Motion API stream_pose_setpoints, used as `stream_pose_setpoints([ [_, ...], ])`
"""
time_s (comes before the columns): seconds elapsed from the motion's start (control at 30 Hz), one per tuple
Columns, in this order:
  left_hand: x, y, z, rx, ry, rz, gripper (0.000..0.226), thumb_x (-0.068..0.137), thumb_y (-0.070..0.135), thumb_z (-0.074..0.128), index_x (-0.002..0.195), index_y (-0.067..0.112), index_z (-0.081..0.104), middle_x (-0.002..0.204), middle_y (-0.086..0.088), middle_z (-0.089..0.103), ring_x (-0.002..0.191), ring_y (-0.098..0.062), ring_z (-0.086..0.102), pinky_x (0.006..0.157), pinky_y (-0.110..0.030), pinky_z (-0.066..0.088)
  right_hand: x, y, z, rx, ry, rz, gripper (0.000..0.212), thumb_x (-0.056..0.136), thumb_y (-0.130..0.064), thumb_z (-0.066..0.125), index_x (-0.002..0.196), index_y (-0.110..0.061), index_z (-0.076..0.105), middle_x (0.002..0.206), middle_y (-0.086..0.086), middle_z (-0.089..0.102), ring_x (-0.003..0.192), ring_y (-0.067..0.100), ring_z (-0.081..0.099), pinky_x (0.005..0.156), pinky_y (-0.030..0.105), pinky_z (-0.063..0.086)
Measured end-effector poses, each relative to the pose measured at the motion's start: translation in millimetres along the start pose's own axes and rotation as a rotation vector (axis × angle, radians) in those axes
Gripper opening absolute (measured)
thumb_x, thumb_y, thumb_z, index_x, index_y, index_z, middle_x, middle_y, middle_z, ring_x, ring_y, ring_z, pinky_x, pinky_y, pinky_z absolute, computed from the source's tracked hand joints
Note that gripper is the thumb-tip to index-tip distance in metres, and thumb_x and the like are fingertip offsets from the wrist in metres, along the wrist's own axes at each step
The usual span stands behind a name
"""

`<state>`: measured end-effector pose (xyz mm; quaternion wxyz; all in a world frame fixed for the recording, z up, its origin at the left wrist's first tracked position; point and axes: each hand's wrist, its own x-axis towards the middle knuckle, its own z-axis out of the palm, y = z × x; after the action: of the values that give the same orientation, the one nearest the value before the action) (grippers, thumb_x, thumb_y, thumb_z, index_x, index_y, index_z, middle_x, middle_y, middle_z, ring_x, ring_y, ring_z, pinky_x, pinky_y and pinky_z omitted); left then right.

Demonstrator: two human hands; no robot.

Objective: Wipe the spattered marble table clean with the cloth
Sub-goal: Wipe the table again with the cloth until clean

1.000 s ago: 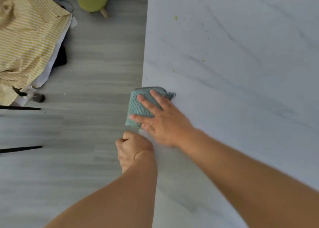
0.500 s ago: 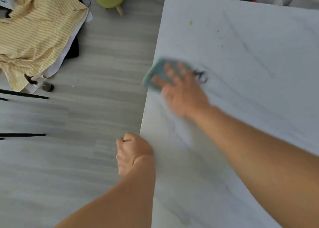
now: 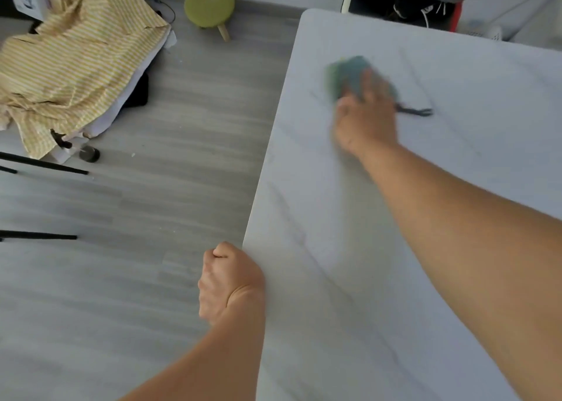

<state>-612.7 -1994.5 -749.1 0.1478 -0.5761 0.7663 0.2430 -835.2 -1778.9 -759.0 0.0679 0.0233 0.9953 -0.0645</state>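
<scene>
The left hand (image 3: pixel 232 282) is hovering fisted, fingers curled tight, against the table (image 3: pixel 319 279) edge. Farther off, the right hand (image 3: pixel 366 118) is pressing the cloth (image 3: pixel 349 72) flat on the table's far part; blur hides its fingers' spread.

A person's right hand (image 3: pixel 366 118) presses a blue-green cloth (image 3: pixel 349 72) flat against a white marble table (image 3: pixel 456 172) near its far left corner, both blurred, a dark loop (image 3: pixel 415 111) trailing from the cloth; the left hand (image 3: pixel 229 282), fingers curled into a fist, sits at the table's left edge. On the grey wood floor (image 3: pixel 152 203) lie a yellow striped fabric (image 3: pixel 73 57) and a green round stool (image 3: pixel 209 4)
</scene>
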Motion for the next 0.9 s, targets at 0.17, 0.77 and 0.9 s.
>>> stream_pose_setpoints([
  [0.17,1.8,-2.2,0.1,0.005,-0.023,0.034,0.051,0.093,0.034,0.019,0.116,0.023,0.064,0.082,-0.004,0.055,0.088,-0.035,0.053,0.081,-0.043,0.038,-111.3,-37.6,27.8,-0.036,0.034,-0.237,0.057,0.104,-0.036,0.025,0.158,-0.029,0.04,0.172,0.015,0.015,0.155,0.047,0.01,0.125,0.061,0.01],
  [0.77,11.0,179.1,28.9,0.015,-0.179,0.304,0.051,0.1,0.024,0.028,0.136,0.006,0.058,0.142,-0.021,0.057,0.132,-0.043,0.052,0.112,-0.051,0.038,-40.1,87.6,-4.3,-0.067,0.061,-0.201,0.061,0.099,-0.033,0.024,0.159,-0.033,0.035,0.168,0.02,0.023,0.157,0.035,0.014,0.128,0.051,0.007],
  [0.9,10.5,181.6,35.1,-0.055,-0.082,0.217,0.053,0.095,0.039,0.023,0.128,0.018,0.059,0.131,-0.014,0.063,0.126,-0.037,0.054,0.109,-0.051,0.034,53.6,108.1,-26.6,0.089,-0.042,0.492,0.058,0.104,-0.041,0.018,0.163,-0.038,0.022,0.173,0.011,-0.005,0.158,0.04,-0.006,0.127,0.055,-0.004],
])
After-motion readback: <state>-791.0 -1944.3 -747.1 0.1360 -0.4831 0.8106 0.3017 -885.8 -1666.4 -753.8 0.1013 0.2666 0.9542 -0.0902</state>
